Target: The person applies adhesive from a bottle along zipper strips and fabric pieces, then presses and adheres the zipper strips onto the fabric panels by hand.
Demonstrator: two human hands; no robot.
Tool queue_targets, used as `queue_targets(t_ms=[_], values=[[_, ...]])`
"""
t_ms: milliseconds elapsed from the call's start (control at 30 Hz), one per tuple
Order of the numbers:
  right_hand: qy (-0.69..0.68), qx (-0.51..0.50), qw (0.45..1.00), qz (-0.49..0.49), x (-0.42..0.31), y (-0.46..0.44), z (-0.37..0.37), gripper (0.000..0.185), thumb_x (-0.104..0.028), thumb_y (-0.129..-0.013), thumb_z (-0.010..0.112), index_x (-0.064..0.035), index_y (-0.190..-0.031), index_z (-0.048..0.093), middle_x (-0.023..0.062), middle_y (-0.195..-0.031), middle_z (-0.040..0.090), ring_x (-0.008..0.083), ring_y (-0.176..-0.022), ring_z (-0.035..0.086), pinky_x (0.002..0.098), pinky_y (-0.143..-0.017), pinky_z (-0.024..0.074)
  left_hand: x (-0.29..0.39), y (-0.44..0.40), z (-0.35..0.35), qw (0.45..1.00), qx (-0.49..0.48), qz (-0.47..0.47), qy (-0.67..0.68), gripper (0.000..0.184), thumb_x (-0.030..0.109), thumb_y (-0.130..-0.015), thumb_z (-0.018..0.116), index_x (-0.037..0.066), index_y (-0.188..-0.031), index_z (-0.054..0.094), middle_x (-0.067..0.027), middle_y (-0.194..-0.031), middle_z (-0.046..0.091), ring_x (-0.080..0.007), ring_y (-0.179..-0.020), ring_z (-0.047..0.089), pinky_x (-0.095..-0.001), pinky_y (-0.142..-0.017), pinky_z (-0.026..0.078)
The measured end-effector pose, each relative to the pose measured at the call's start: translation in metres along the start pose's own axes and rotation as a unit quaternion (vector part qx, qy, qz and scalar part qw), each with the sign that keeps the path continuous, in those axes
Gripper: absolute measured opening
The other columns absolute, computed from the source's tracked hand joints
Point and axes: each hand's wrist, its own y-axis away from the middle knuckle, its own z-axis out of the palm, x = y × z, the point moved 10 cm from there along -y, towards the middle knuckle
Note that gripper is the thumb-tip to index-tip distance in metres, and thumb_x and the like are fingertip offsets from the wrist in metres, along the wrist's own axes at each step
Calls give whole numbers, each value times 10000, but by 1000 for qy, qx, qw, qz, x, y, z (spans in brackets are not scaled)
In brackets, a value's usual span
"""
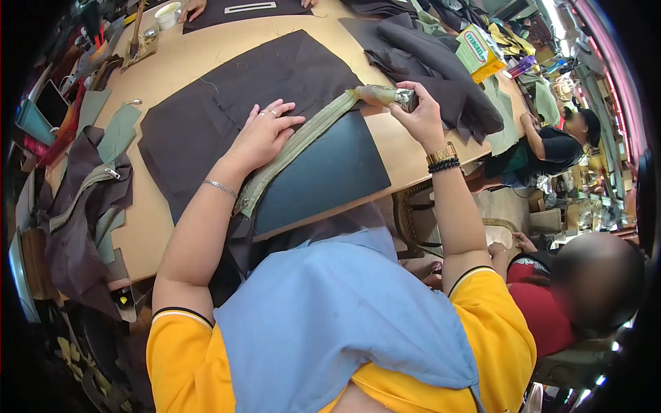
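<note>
My right hand (420,113) grips a small bottle (379,95), tilted on its side, with its narrow tip at the upper end of a long olive zipper strip (303,141). The strip runs diagonally over dark brown fabric (227,89) and a black flat board (323,179). Flat on the fabric, just left of the strip, lies my left hand (268,131), its fingers spread and nothing in them.
Piled brown fabric (434,69) and a yellow-green box (480,54) are at the upper right. Another zipper piece (86,189) lies on cloth at left. A cup (167,16) stands at the back, near another person's hands. Two people are at the right.
</note>
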Motion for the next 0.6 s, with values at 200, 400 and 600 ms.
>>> queue_targets(t_ms=[200, 400, 600], values=[[-5, -39, 999, 15, -1, 0, 4, 384, -115, -804, 775, -37, -1159, 651, 9, -947, 673, 56, -832, 611, 232, -761, 524, -1, 0, 1, 1000, 1, -1, 0, 339, 143, -990, 551, 190, -1305, 666, -77, -1533, 473, -286, -1503, 307, -603, -1209, 148], [-20, -41, 999, 7, -7, 5, 3, 381, -75, -812, 765, -27, -1170, 642, 13, -982, 671, 58, -867, 615, 227, -781, 519, -2, 0, 1, 1000, -2, 2, -6, 346, 143, -990, 551, 208, -1311, 665, -82, -1529, 476, -292, -1501, 309, -609, -1208, 137], [-62, 10, 998, 28, 7, 5, -12, 394, -128, -777, 778, -45, -1144, 665, 22, -920, 692, 75, -803, 633, 243, -754, 533, -5, -4, -4, 998, 9, -5, 66, 330, 159, -1002, 567, 179, -1318, 661, -104, -1502, 500, -281, -1445, 399, -505, -1187, 262]])
